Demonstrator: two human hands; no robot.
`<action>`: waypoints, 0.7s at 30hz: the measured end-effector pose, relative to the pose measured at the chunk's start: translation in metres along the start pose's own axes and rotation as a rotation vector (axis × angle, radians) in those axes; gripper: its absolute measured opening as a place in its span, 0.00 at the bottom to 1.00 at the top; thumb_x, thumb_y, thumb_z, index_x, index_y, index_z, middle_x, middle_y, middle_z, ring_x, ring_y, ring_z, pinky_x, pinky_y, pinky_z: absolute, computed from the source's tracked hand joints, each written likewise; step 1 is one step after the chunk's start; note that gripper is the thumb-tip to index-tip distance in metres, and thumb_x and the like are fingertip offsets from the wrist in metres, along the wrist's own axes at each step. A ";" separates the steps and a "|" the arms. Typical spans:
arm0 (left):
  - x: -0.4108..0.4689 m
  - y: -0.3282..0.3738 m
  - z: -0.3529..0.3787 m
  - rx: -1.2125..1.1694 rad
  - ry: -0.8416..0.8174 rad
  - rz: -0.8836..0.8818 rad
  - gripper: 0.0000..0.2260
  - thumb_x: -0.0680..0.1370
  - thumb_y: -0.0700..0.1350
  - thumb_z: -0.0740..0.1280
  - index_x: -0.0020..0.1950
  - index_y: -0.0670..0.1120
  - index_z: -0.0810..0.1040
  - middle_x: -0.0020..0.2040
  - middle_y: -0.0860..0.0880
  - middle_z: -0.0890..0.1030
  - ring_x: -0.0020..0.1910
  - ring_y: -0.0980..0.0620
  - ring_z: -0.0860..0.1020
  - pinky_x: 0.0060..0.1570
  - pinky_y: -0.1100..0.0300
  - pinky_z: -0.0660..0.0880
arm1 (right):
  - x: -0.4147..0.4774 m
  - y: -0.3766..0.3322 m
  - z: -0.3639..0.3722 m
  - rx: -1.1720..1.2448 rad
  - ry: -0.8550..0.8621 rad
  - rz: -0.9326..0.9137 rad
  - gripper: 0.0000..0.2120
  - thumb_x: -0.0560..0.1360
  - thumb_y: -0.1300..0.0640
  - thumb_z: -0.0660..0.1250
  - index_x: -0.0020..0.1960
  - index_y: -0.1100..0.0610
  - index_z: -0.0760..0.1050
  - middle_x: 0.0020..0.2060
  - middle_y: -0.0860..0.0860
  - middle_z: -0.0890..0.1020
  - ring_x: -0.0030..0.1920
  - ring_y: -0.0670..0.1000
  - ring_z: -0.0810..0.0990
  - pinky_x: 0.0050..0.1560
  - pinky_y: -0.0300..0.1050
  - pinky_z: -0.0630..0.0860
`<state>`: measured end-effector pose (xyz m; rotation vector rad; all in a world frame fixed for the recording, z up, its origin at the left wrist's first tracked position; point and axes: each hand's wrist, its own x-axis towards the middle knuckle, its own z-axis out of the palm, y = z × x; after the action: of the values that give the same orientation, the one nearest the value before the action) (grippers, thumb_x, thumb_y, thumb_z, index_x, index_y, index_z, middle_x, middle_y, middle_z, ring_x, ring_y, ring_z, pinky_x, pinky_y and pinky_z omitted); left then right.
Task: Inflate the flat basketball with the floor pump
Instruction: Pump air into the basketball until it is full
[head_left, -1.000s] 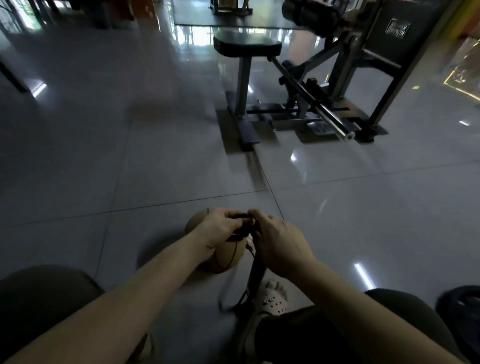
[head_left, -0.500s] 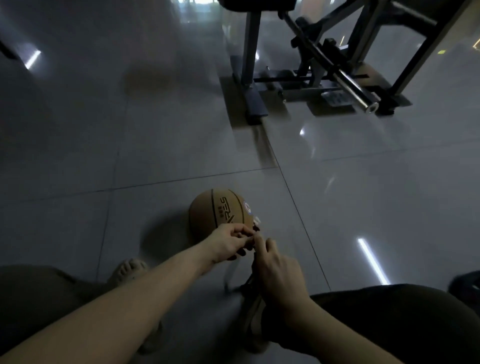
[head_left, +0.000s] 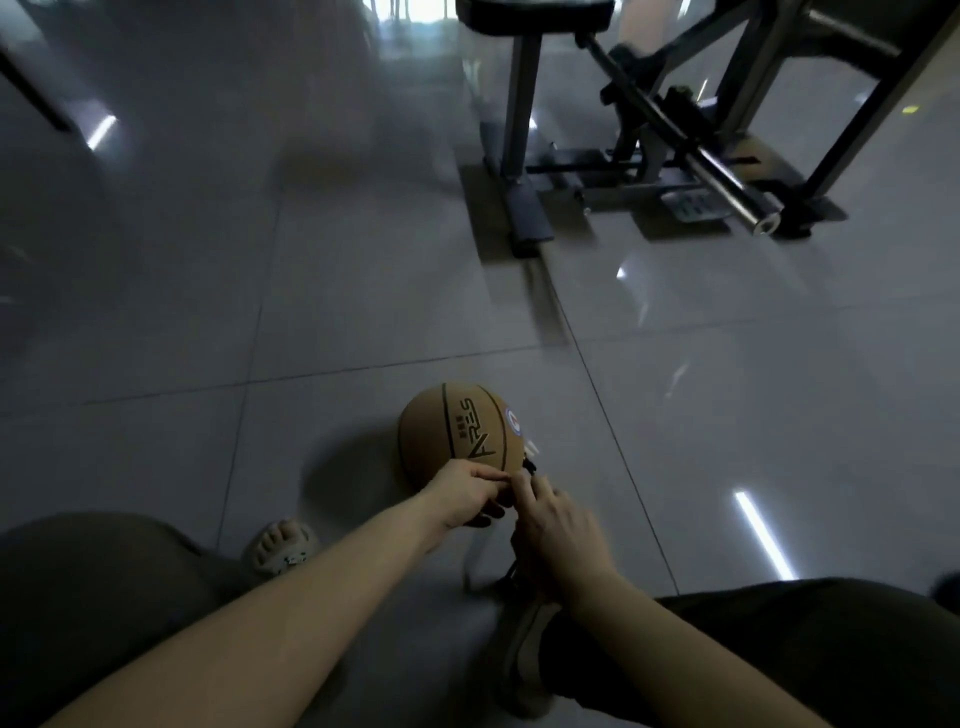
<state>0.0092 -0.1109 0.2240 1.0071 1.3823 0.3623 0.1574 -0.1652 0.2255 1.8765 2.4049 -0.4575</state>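
The basketball (head_left: 460, 434) sits on the glossy grey tiled floor (head_left: 363, 270) just in front of the person, tan with dark seams, dark lettering and a small round sticker on its right side. Both bare arms reach down to its near edge. The left grip (head_left: 467, 493) rests against the ball's near side, fingers curled, thumb and forefinger pressed together on a small dark hose end (head_left: 530, 466) at the ball's lower right. The right grip (head_left: 558, 525) comes in from the other side, just beside the left, its fingertips meeting at that same dark piece. From here I cannot tell whether it pinches the piece or only touches it. Below the right wrist a dark stretch of the floor pump (head_left: 517, 569) shows, mostly hidden by the hand and too dim to make out. A sandalled foot (head_left: 283, 545) stands left of the arms and a shoe (head_left: 522, 654) is planted near the pump, with knees in dark trousers on either side. Well beyond the ball stands a gym machine (head_left: 524, 130) with a padded seat on a post and a steel bar (head_left: 727, 192) slanting toward the floor.
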 end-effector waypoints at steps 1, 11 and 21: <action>-0.002 0.005 -0.002 0.016 0.002 0.010 0.08 0.82 0.43 0.65 0.55 0.47 0.84 0.45 0.46 0.85 0.42 0.51 0.81 0.42 0.58 0.76 | -0.003 -0.001 -0.007 -0.006 0.004 0.000 0.26 0.79 0.55 0.60 0.73 0.51 0.53 0.59 0.53 0.72 0.48 0.52 0.76 0.40 0.44 0.71; 0.013 0.030 -0.053 0.952 0.391 0.168 0.10 0.77 0.53 0.67 0.55 0.51 0.81 0.55 0.49 0.82 0.52 0.47 0.79 0.50 0.54 0.77 | -0.014 -0.017 -0.121 0.009 0.343 0.130 0.11 0.77 0.58 0.60 0.59 0.54 0.66 0.46 0.52 0.75 0.36 0.55 0.71 0.33 0.46 0.63; 0.116 0.011 -0.070 1.040 0.265 0.013 0.61 0.60 0.69 0.78 0.81 0.57 0.44 0.81 0.39 0.50 0.77 0.31 0.54 0.73 0.37 0.60 | 0.019 -0.018 -0.039 0.057 0.248 0.146 0.19 0.76 0.57 0.60 0.66 0.53 0.64 0.51 0.54 0.75 0.42 0.56 0.77 0.33 0.47 0.67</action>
<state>-0.0271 0.0075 0.1667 1.8500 1.8414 -0.2828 0.1402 -0.1411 0.2620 2.2348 2.3965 -0.3016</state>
